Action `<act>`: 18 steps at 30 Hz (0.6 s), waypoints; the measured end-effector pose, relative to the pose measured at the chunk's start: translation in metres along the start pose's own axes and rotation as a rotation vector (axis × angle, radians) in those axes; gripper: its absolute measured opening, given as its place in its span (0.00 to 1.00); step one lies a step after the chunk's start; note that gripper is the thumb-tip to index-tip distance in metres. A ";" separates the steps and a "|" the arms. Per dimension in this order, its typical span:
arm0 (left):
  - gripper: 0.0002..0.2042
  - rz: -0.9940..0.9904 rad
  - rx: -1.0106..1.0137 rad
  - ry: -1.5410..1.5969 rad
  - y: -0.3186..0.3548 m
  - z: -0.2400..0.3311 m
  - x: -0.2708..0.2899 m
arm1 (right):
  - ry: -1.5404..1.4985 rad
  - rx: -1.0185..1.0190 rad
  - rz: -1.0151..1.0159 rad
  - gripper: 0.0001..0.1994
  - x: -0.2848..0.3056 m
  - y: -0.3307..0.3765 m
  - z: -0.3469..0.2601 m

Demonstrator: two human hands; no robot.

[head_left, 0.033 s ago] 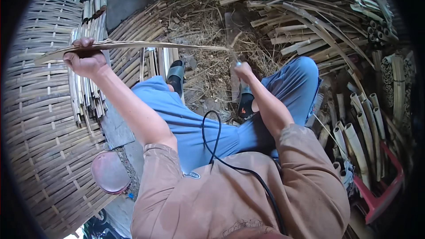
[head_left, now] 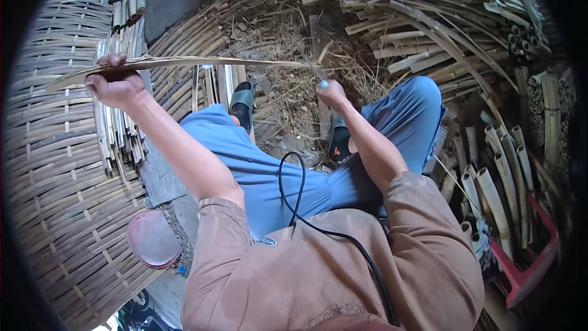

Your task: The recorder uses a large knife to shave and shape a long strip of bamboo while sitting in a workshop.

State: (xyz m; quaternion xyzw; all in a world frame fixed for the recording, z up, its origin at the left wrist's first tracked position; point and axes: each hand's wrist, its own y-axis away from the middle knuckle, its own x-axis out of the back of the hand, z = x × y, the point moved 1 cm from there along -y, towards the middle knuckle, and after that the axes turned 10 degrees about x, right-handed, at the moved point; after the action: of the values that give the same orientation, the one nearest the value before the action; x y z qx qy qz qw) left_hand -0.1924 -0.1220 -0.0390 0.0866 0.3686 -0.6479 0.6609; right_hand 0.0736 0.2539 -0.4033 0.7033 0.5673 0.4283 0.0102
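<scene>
1. Long split bamboo strip [head_left: 202, 62]: runs near-level from upper left to upper centre of frame.
2. Left hand [head_left: 117, 87], upper left: fingers curled around strip near its left end; a short tail sticks out past the hand.
3. Right hand [head_left: 331, 94], upper centre: fist closed on a small tool [head_left: 323, 84], pale-blue fitting visible, rest mostly hidden. Strip's right end sits just above; can't tell if tool touches it.
4. Writing: oval patch [head_left: 266, 241] with light lettering on brown shirt [head_left: 318, 270], lower centre. Orange mark [head_left: 337, 151] on dark footwear, centre; too small to read.
</scene>
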 end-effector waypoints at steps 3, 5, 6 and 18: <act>0.17 0.029 0.030 0.009 -0.007 0.000 0.011 | -0.034 0.579 0.255 0.20 0.001 0.031 -0.064; 0.16 0.076 -0.019 -0.051 -0.007 -0.001 0.018 | 0.061 0.705 0.254 0.22 -0.008 0.048 -0.071; 0.16 0.058 -0.047 -0.085 -0.007 0.000 0.021 | 0.070 0.596 0.257 0.21 -0.013 0.051 -0.063; 0.16 0.062 -0.050 -0.019 0.000 0.000 0.017 | 0.073 0.225 0.139 0.24 -0.003 0.019 -0.012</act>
State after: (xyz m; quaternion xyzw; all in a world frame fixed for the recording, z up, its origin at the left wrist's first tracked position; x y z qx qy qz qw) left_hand -0.1939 -0.1349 -0.0493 0.0754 0.3757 -0.6183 0.6862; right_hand 0.0814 0.2388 -0.3882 0.7215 0.5617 0.3870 -0.1190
